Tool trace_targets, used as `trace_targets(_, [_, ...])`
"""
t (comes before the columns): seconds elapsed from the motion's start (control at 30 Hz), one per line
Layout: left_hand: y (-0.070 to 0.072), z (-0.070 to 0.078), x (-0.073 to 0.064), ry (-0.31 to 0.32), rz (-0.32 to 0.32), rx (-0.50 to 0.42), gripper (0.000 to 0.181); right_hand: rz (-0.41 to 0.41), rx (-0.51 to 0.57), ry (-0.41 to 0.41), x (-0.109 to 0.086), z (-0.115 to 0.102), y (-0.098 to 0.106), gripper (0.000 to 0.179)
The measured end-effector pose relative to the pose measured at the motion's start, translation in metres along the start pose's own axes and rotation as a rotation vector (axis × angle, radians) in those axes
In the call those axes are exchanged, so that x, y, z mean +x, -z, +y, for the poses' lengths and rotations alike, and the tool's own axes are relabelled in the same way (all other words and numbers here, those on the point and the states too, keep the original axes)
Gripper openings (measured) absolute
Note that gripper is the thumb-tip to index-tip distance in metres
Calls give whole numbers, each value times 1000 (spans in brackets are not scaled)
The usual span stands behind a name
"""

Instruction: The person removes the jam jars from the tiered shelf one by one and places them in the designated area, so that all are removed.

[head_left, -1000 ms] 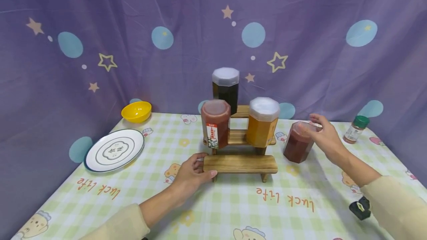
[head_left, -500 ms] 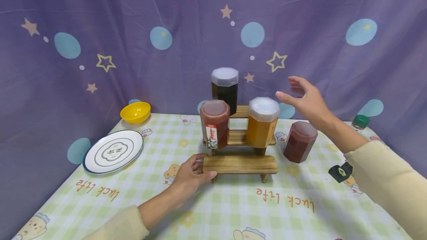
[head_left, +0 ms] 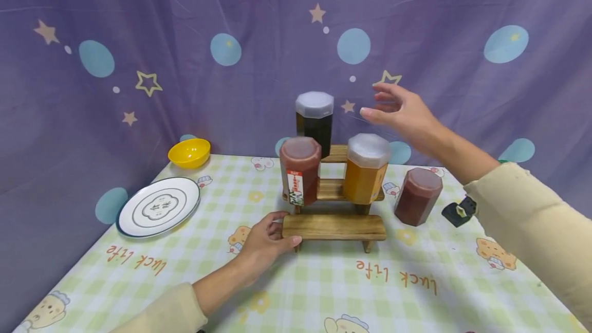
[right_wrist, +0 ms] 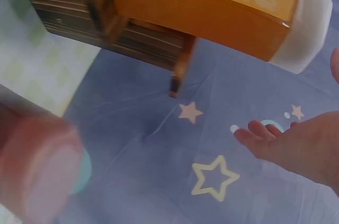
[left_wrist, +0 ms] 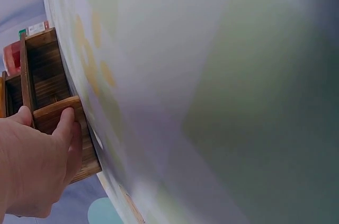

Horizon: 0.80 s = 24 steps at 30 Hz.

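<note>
Wooden rack [head_left: 333, 226], count one, stands tiered on the surface [head_left: 296, 292]. I have the left hand [head_left: 265, 243] gripping its front step at the left end; the right hand [head_left: 407, 114], fingers parted and holding nothing, is raised by its upper right. Step in hand, I judge: bracing the rack. Advice: pin that end firmly without lifting; carry the right hand high, clear of the rack's load. Jars, four: dark jar [head_left: 314, 127] on the rack's top tier; labelled red jar [head_left: 300, 166] and amber jar [head_left: 364, 176] on its middle tier; loose red jar [head_left: 418, 197] near its right side. White plate [head_left: 158, 207], one, yellow bowl [head_left: 189, 154], one: both well left of the rack.
</note>
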<state>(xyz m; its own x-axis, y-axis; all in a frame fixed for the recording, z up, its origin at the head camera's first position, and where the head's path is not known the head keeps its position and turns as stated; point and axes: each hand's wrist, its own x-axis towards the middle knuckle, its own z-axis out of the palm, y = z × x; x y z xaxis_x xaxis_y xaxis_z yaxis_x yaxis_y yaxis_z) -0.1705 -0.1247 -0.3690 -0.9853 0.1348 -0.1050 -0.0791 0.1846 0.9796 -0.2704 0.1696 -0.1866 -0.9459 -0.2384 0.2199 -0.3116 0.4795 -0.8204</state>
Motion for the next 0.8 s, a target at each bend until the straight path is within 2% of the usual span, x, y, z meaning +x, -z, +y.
trace_targets(0.33, [0, 1, -1, 1, 2, 9, 67, -77, -16, -1, 20, -24, -7, 88])
trace_targets(0.63, [0, 2, -1, 2, -8, -8, 67, -155, -144, -31, 40, -34, -23, 96])
trace_targets(0.8, [-1, 2, -1, 5, -15, -3, 68, -222, -105, -36, 48, -34, -35, 94])
